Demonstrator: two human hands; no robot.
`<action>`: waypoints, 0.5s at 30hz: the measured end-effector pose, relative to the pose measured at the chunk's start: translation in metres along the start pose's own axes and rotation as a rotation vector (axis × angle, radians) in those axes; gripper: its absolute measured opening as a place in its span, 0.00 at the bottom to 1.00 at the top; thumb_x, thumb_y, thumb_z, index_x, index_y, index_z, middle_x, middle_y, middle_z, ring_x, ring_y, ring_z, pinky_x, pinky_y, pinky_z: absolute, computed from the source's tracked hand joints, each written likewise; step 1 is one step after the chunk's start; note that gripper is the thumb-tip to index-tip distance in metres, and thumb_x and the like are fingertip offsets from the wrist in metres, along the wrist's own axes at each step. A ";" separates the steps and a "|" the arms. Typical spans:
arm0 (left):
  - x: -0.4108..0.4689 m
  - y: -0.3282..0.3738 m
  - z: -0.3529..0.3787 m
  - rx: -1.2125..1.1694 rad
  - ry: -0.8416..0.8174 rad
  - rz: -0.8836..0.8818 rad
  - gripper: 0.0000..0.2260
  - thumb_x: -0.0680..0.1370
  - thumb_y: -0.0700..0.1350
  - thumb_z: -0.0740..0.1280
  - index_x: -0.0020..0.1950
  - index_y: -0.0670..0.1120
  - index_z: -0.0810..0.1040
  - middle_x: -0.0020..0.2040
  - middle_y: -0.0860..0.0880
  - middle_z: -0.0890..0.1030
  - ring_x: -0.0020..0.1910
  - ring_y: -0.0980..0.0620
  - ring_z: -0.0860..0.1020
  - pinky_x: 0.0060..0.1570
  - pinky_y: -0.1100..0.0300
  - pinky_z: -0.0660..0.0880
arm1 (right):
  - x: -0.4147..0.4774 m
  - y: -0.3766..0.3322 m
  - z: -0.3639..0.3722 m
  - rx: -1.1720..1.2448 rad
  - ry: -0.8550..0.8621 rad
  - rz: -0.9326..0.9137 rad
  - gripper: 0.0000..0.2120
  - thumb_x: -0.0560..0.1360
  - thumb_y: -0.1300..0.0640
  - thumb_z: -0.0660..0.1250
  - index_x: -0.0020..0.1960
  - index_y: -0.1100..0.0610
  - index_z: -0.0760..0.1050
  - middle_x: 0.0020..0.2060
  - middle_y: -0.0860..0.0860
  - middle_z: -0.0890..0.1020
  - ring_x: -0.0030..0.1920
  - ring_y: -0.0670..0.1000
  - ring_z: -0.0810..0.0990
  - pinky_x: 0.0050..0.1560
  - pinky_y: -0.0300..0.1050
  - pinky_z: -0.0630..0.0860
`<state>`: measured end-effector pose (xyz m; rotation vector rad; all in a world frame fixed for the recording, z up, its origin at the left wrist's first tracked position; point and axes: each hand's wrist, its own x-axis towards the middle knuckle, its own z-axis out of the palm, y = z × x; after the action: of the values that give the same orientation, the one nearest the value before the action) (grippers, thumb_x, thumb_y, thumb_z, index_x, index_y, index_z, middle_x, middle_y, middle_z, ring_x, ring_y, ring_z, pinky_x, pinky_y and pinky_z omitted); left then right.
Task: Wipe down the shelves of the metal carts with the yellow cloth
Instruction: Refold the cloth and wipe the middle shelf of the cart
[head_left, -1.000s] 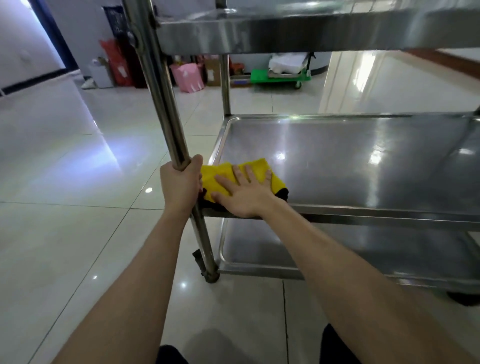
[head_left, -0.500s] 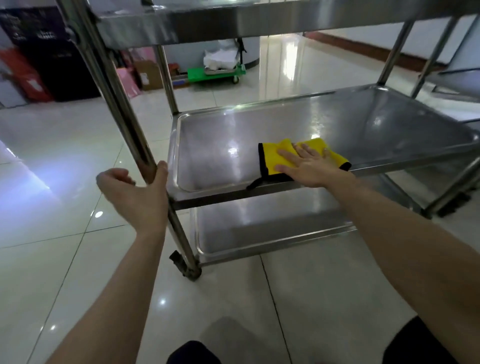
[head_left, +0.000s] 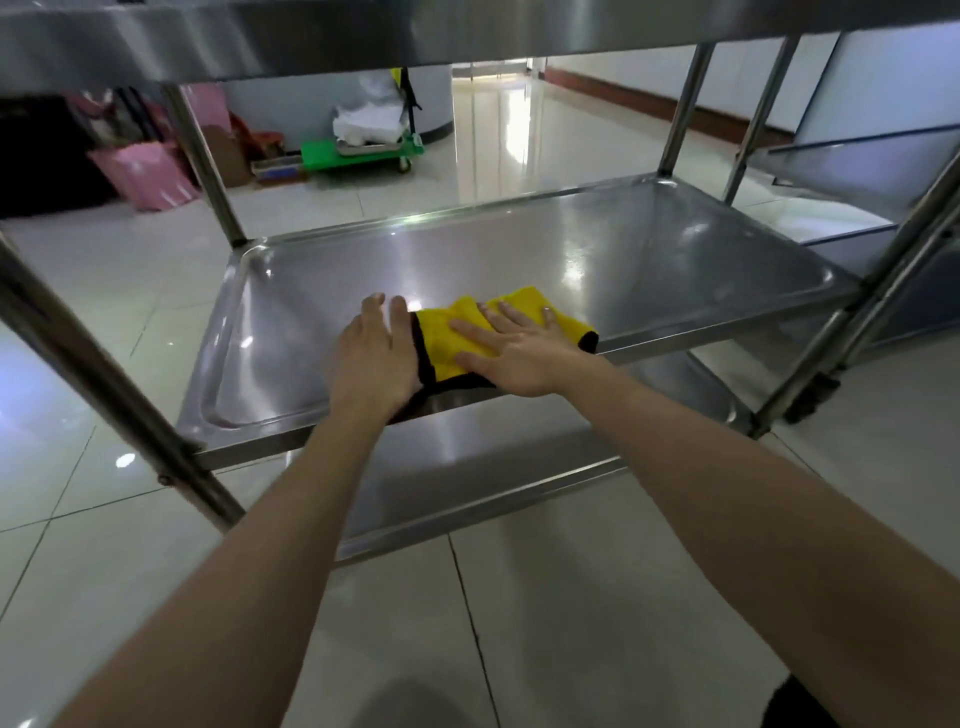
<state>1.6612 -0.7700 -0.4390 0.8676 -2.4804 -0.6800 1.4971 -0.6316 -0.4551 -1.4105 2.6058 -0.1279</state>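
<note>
The yellow cloth (head_left: 439, 345), edged in black, is lying on the middle shelf (head_left: 571, 249) of the stainless-steel cart, near the shelf's front rim, a little right of the centre of the frame. The right hand (head_left: 519, 353) is pressing flat on top of it, palm down, its fingers (head_left: 511, 314) straight and spreading apart over the yellow fabric, the thumb pointing toward the left. The left hand (head_left: 371, 358) is resting palm down on the bare metal just to the left, its fingers straight and lying close together, its side sitting against the cloth's black-trimmed edge. Both forearms are reaching in from the bottom of the frame.

The top shelf (head_left: 311, 36) is running across the upper edge of the frame, and the lower shelf (head_left: 467, 457) is showing beneath the hands. A front cart post (head_left: 104, 379) is slanting through the lower left. A second metal cart (head_left: 857, 161) is standing at the right edge. On the glossy tiled floor (head_left: 104, 519) in the upper left, a pink bag (head_left: 145, 174) and a green platform trolley (head_left: 363, 153) are sitting well behind the cart.
</note>
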 end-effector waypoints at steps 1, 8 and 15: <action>0.004 -0.003 0.003 -0.006 -0.026 -0.040 0.20 0.90 0.49 0.53 0.78 0.40 0.69 0.77 0.34 0.72 0.73 0.31 0.72 0.74 0.38 0.67 | -0.002 0.015 -0.003 0.001 -0.008 -0.056 0.34 0.80 0.24 0.45 0.84 0.30 0.45 0.87 0.41 0.43 0.87 0.50 0.40 0.81 0.72 0.37; -0.008 -0.014 0.022 0.426 -0.020 -0.014 0.21 0.87 0.53 0.47 0.73 0.45 0.70 0.73 0.40 0.74 0.71 0.37 0.72 0.69 0.40 0.73 | 0.016 0.126 -0.028 -0.021 -0.045 -0.176 0.36 0.76 0.18 0.45 0.82 0.25 0.45 0.86 0.38 0.42 0.86 0.46 0.39 0.83 0.67 0.36; -0.007 -0.011 0.026 0.539 0.033 -0.050 0.25 0.84 0.63 0.48 0.67 0.49 0.73 0.62 0.44 0.75 0.59 0.39 0.76 0.61 0.43 0.74 | 0.114 0.059 -0.033 -0.055 -0.058 -0.214 0.39 0.72 0.15 0.42 0.81 0.24 0.43 0.87 0.48 0.40 0.86 0.61 0.38 0.75 0.82 0.33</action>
<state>1.6578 -0.7649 -0.4679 1.1143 -2.6577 0.0048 1.3813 -0.6955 -0.4448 -1.6826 2.4238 -0.0424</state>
